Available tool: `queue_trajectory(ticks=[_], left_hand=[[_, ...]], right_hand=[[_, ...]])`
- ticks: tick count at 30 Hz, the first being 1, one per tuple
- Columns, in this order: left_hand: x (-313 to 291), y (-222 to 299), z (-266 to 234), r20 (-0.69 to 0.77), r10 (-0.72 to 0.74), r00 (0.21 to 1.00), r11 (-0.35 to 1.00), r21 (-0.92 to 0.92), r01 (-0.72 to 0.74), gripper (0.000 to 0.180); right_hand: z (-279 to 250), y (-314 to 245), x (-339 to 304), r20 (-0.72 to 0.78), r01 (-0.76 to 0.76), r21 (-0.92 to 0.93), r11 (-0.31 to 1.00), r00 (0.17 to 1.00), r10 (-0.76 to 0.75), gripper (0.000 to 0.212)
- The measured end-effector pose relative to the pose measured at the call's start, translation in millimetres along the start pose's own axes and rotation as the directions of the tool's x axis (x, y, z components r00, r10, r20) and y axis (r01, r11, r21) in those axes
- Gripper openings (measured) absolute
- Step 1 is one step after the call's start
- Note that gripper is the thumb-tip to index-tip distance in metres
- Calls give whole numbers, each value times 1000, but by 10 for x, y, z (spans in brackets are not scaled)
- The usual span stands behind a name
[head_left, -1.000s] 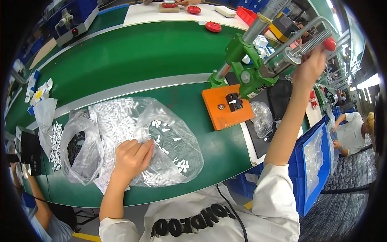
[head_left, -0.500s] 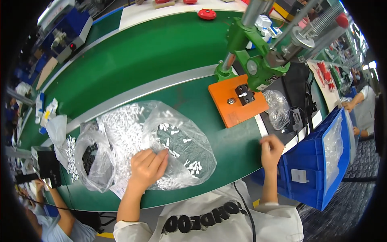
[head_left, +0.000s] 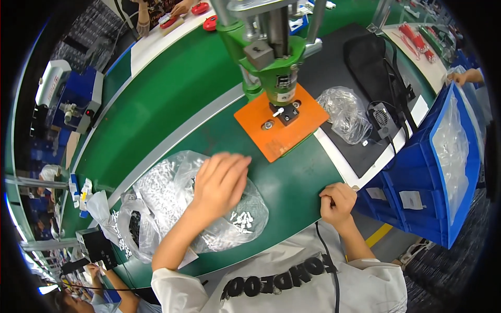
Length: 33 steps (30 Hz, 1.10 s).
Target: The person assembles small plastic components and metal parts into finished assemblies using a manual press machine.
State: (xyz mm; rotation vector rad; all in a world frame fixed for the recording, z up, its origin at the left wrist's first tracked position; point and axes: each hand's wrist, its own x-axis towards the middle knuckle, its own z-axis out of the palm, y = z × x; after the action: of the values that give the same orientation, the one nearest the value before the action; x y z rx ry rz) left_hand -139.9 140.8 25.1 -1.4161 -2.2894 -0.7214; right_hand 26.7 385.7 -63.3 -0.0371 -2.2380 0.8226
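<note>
My left hand is over a clear plastic bag, its fingers bent and close together, the tips slightly blurred. Whatever it may hold is hidden. Small white plastic parts lie in the bag's open mouth, with a dense heap of them further left. My right hand is curled into a fist at the table's front edge; its inside is hidden. Beyond both hands stands a green bench press on an orange base plate. One white part sits in the black fixture under the ram.
A crumpled clear bag and a black bag lie right of the press. Blue crates stand at the right table edge. Another bag holds dark parts at left. Other people work at the far left and upper edges.
My left hand has lifted from the bag and moved right and away from me, toward the press. My right hand has closed into a fist at the table edge. The view has turned.
</note>
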Motion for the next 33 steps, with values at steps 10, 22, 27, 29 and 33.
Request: queue_trajectory(ticks=[10,22,27,29,33], left_hand=[[830,-253,635,23,-362,932,877,-330,349,26],[604,-225,482,-160,-262,952,918,-345,195,13],[-1,-119,-97,-163,-253,954,949,-234,212,23],[-318,-65,-342,-199,-317,928,945,-150,291,25],[-984,-16,-779,-365,-471,803,852,48,521,24]], right_hand=[[9,2,53,-35,39,43,998,999,-38,13],[-2,-21,18,32,11,30,999,999,-12,11],[-10,-40,19,74,14,42,999,997,-17,11],[1,-39,17,105,-25,13,1000,994,24,11],[0,-48,28,195,-77,19,997,978,72,12]])
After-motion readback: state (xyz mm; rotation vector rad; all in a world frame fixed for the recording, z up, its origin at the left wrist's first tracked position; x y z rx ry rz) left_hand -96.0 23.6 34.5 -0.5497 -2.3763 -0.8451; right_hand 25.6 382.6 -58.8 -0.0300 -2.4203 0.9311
